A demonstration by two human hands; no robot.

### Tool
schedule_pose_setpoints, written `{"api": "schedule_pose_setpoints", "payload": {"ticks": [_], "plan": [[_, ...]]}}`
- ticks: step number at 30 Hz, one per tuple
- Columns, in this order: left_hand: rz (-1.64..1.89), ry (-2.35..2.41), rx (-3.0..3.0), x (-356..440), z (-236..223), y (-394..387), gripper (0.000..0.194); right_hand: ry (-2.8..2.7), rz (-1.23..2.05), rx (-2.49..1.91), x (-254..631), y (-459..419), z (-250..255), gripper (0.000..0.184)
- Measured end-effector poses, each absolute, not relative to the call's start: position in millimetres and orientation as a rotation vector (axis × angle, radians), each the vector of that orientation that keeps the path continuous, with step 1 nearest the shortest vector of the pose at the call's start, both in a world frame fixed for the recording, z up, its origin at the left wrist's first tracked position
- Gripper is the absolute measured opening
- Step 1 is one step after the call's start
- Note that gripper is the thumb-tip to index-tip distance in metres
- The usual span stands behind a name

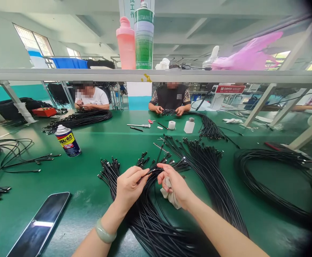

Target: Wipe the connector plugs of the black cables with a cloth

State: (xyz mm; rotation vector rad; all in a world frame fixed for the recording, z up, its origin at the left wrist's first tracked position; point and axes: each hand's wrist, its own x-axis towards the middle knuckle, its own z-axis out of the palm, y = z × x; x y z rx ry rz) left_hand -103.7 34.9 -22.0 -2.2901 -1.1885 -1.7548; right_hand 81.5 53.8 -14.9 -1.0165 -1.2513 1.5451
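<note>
My left hand point(129, 186) is closed in a pinch on a thin black cable point(150, 172) near its connector end. My right hand point(173, 185) is also closed, its fingertips meeting the same cable end while a crumpled white cloth point(169, 194) is tucked in the palm. Both hands hover over a large bundle of black cables point(156, 221) spread on the green table point(91, 167). A pale green bangle point(104, 232) circles my left wrist.
A smartphone point(39, 223) lies at the front left, a spray can point(68, 141) behind it. More cable bundles point(268, 178) lie right and left. Two people sit across the table handling cables. A small white bottle point(189, 125), tape roll point(172, 125) and tools lie mid-table. A shelf point(156, 75) spans overhead.
</note>
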Motion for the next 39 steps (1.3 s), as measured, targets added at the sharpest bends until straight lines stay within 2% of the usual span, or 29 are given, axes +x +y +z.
{"api": "schedule_pose_setpoints", "payload": {"ticks": [12,20,24,28,32,39], "plan": [[-1.694,-1.355,-2.33,-101,-14,29,0.011,-1.244,1.569,-1.004,83,52,-11,0.036],[-1.778,-1.437,-2.353,-102,-12,29,0.014,-1.262,1.547,-1.003,82,49,-9,0.034],[-1.867,-1.552,-2.368,-100,-8,28,0.021,-1.238,1.528,-1.008,83,51,-13,0.028],[-1.852,-1.64,-2.41,-98,-4,26,0.029,-1.203,1.472,-0.998,84,51,-14,0.036],[-1.862,-1.684,-2.44,-97,-4,25,0.032,-1.145,1.488,-0.952,85,53,-13,0.031],[-1.904,-1.843,-2.53,-94,-1,22,0.042,-1.038,1.445,-0.993,87,55,-9,0.042]]}}
